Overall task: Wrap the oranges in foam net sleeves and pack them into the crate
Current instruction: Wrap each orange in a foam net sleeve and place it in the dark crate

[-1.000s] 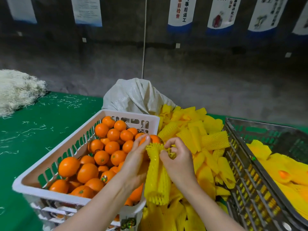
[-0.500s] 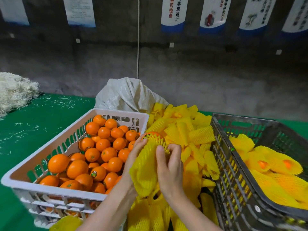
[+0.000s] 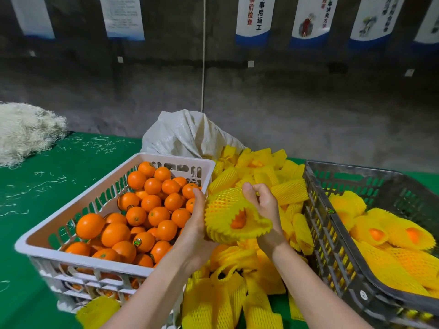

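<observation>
Across the green desk: at right, a dark crate holding wrapped oranges; at left, a white crate heaped with bare oranges; between them, a sleeve pile below a white sack. Above the pile, one orange inside a yellow sleeve. Left hand, grip cupped round the sleeve's side; right hand, grip pinching its far end.

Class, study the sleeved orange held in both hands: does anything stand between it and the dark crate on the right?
Nothing visible blocks it. The sleeved orange sits between the left hand and right hand, above the loose sleeves; the dark crate is open-topped, so only its near rim needs clearing.
</observation>
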The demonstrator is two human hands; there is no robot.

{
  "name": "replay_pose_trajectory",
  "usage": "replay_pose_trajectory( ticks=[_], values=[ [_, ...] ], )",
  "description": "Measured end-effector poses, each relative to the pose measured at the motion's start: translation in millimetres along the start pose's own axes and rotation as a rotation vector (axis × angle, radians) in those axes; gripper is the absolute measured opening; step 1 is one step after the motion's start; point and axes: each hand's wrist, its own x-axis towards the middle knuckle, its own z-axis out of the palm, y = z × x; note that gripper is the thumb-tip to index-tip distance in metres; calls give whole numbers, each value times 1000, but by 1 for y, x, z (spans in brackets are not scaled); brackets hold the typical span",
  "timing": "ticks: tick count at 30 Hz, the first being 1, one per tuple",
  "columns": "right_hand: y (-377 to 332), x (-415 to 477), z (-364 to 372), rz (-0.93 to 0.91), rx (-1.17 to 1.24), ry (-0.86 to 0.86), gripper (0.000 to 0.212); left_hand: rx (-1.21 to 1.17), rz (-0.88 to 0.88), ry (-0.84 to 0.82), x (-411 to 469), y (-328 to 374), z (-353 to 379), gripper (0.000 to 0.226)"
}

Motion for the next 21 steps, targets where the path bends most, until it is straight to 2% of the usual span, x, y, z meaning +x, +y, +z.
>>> replay_pose_trajectory(
  ticks=[4, 7, 8, 11, 12, 16, 18, 21],
  values=[
    [14, -9, 4, 24, 209, -193, 24, -76, -1, -17, 3, 3, -1, 53],
    [13, -10, 2, 67, 177, -301, 22, -32, 45, 90, 10, 0, -5, 58],
    [13, -8, 0, 136, 198, -336, 28, -17, 60, 130, 11, 0, -7, 59],
    [4, -8, -3, 608, 372, -429, 55, 54, 119, 220, 13, 1, -10, 61],
    [3, -10, -2, 674, 401, -447, 58, 125, 171, 255, 15, 0, -11, 60],
    [10, -19, 19, 607, 405, -337, 54, 559, 516, 420, 20, -7, -18, 55],
    [13, -23, 29, 614, 450, -243, 56, 733, 644, 489, 23, -10, -20, 60],
    [15, -22, 38, 635, 558, -23, 47, 811, 795, 550, 28, -14, -14, 58]
  ],
)
